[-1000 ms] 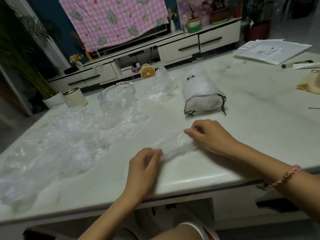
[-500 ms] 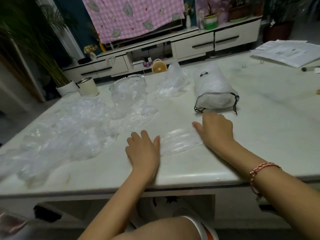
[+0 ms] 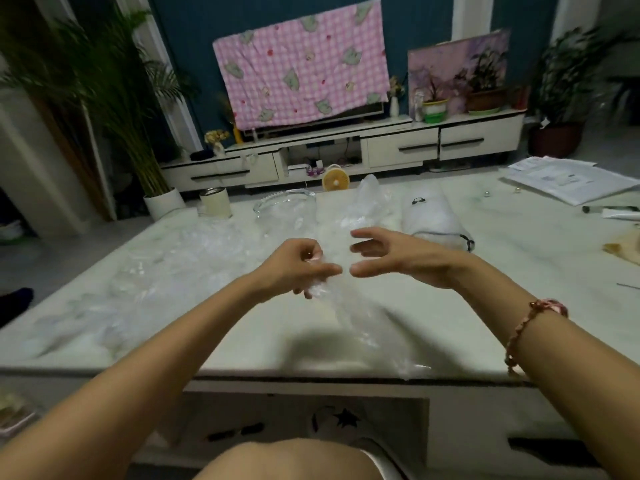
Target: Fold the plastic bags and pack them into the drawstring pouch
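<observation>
The bag [image 3: 346, 317] is up off the table [image 3: 502, 306] now: our left hand [image 3: 298, 265] pinches it, our right hand [image 3: 391, 258] is spread wide, ready to fold

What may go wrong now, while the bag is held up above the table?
1. Only the left hand grips the plastic bag; the right hand is open, so the thin bag may slip out.
2. Its lower end reaches near the table edge and may slide off.
</observation>
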